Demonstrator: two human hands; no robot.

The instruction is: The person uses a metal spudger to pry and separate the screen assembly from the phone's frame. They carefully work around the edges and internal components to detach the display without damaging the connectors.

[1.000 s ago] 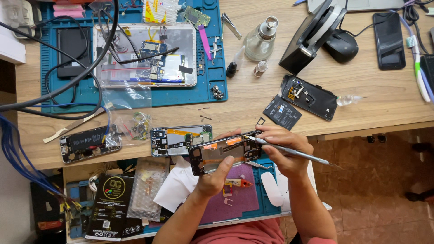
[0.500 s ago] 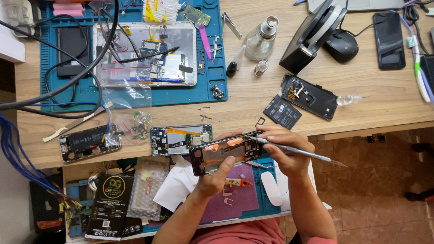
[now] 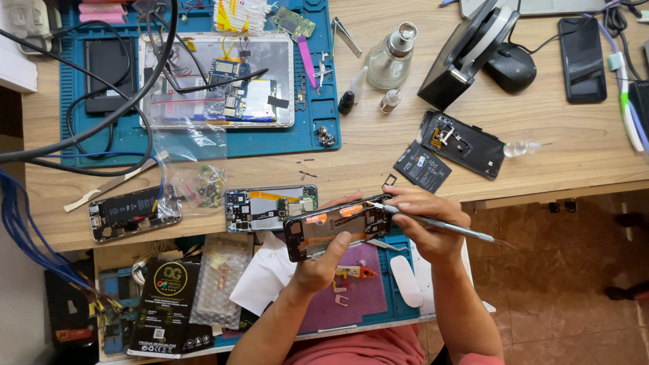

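My left hand (image 3: 323, 260) holds an opened phone (image 3: 334, 228) from below, its back off and orange flex cables showing, thumb resting on its lower edge. My right hand (image 3: 424, 223) grips a thin metal pry tool (image 3: 446, 226) like a pen, with the tip touching the phone's right end. Just behind the held phone, another opened phone (image 3: 269, 207) lies flat on the wooden desk (image 3: 365, 152).
A third opened phone (image 3: 134, 212) lies at the left. A battery (image 3: 422, 166) and a black back cover (image 3: 464, 143) sit to the right. A blue mat (image 3: 318, 132) carries an open tablet (image 3: 220, 81). A glass bottle (image 3: 391, 62) and thick cables (image 3: 101, 128) lie behind. A lower tray (image 3: 378, 307) holds small parts.
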